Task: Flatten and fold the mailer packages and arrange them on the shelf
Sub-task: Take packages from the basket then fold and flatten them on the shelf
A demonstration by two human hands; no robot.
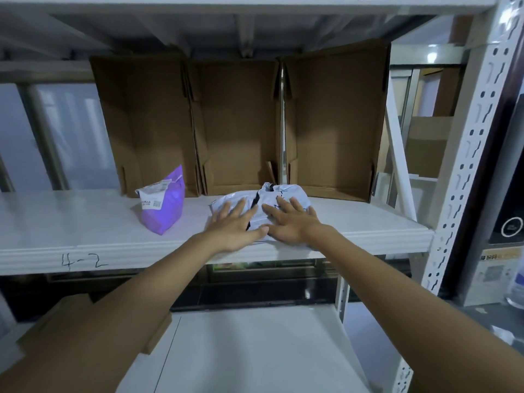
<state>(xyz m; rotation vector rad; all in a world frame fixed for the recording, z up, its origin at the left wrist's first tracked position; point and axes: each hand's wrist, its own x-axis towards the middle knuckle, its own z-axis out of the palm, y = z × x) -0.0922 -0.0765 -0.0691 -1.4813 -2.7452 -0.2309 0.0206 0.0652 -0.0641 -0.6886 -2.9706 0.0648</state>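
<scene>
Hands, left [236, 226] and right [292, 222], press spread-fingered on white mailer [272, 194] lying crosswise along shelf [85, 222].

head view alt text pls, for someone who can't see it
Both hands, left hand and right hand, press flat with spread fingers on a white mailer package lying on a white shelf. A purple mailer package lies to its left, and three open cardboard boxes stand behind.

White shelf [71, 222] w/ purple mailer [166, 209]; grey mailer [279, 198]; cardboard boxes [241, 123].
</scene>
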